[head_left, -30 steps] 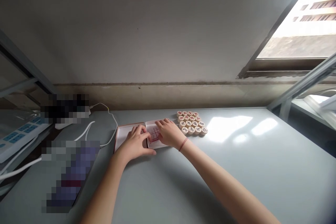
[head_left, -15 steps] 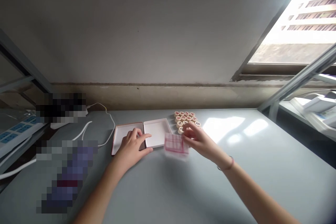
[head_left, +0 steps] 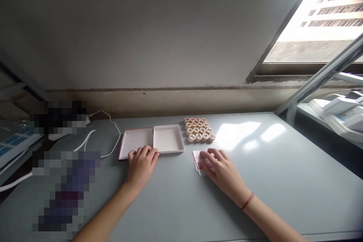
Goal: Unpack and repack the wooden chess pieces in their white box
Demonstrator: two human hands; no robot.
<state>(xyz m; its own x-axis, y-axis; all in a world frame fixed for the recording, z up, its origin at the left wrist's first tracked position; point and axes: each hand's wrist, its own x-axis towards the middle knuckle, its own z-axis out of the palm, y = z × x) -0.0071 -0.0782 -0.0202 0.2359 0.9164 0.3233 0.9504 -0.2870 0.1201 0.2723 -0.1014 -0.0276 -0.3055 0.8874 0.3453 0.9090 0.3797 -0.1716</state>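
A shallow box (head_left: 169, 152) lies opened out on the table, two white-lined halves side by side. Over its front edge, near the middle fold, curl the fingers of my left hand (head_left: 141, 164), closed on the rim. My right hand (head_left: 224, 168) has its fingers closed on a folded plastic-looking sheet with pink lines (head_left: 197, 160), which rests on the table right of the box; the hand hides part of it. Behind the sheet, round wooden Chinese chess pieces (head_left: 198, 130) stand in stacked rows, the back ones marked red, the front ones black.
At the left are a power strip (head_left: 17, 140), white cables (head_left: 116, 140) and blurred-out items (head_left: 68, 189). A wall runs along the table's back edge. Metal frame bars (head_left: 320, 75) rise on the right below a window.
My right hand has lowered the pink-lined sheet from the air onto the table, towards me. My left hand has shifted from over the box to its front edge. The view has moved slightly.
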